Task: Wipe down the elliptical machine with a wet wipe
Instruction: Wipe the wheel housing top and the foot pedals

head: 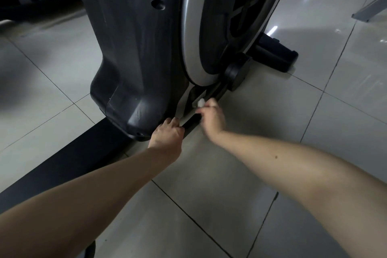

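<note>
The dark housing of the elliptical machine (134, 48) stands on the tiled floor (272, 123). At its lower edge the left hand (167, 136) has its fingers (172, 121) curled over the black base rail (191, 121), gripping it. Just to the right, the right hand (211, 119) pinches a small bunched wet wipe (201, 102) at its fingertips. The wipe is pressed to the frame beneath the silver wheel rim (192, 37), with only a white tuft showing past the fingers.
</note>
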`<state>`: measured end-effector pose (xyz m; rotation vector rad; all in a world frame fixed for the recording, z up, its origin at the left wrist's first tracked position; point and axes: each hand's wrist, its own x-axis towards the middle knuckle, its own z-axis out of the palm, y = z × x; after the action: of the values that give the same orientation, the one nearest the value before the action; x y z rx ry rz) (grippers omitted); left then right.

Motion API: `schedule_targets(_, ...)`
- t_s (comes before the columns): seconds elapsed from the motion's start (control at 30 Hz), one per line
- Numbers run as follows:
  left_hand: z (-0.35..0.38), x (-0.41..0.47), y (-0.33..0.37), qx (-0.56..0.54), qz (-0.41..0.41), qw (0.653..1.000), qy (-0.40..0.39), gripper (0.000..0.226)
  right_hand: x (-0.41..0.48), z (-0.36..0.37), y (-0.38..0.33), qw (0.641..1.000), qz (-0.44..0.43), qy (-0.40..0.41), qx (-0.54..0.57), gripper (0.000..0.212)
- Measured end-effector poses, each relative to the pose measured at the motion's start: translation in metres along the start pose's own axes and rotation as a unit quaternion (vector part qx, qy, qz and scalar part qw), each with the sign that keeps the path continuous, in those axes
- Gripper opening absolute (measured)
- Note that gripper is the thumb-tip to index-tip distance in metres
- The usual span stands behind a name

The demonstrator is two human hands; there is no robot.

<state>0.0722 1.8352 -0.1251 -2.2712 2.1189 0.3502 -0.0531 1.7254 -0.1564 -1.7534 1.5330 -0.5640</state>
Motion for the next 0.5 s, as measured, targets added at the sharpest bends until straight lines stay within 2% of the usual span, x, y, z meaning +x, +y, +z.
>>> schedule_targets(0.07, 0.002, -0.002, -0.002, 0.003, 0.007, 1.000, -0.001, 0.045, -0.023, 0.016, 0.004, 1.000, -0.013, -0.001, -0.026, 0.014)
schedule_targets(0.1, 0.002, -0.003, -0.003, 0.002, 0.010, 1.000, -0.005, 0.048, -0.025, 0.021, 0.008, 0.998, -0.047, 0.004, -0.044, 0.017)
schedule_targets(0.17, 0.001, -0.005, -0.006, -0.004, 0.011, 1.000, -0.010, 0.050, -0.015, 0.020, 0.014, 0.993, -0.084, -0.008, -0.083, 0.014)
schedule_targets(0.23, -0.001, -0.008, -0.008, -0.008, 0.012, 1.000, -0.010, 0.046, 0.007, 0.006, 0.014, 0.994, -0.075, -0.019, -0.083, 0.009)
schedule_targets(0.33, -0.001, -0.017, -0.009, -0.002, 0.028, 1.000, -0.007, 0.046, 0.034, -0.017, 0.019, 0.980, -0.101, 0.016, -0.170, 0.028)
schedule_targets(0.4, -0.004, -0.024, -0.012, -0.001, 0.039, 0.999, 0.000, 0.046, 0.028, -0.016, 0.016, 0.971, -0.130, -0.005, -0.198, 0.030)
schedule_targets(0.43, -0.008, -0.028, -0.015, 0.001, 0.044, 0.999, 0.001, 0.045, 0.017, -0.009, 0.014, 0.969, -0.138, -0.017, -0.206, 0.026)
schedule_targets(0.5, -0.015, -0.036, -0.024, 0.011, 0.056, 0.998, 0.002, 0.040, -0.013, 0.008, 0.010, 0.965, -0.169, -0.037, -0.197, 0.005)
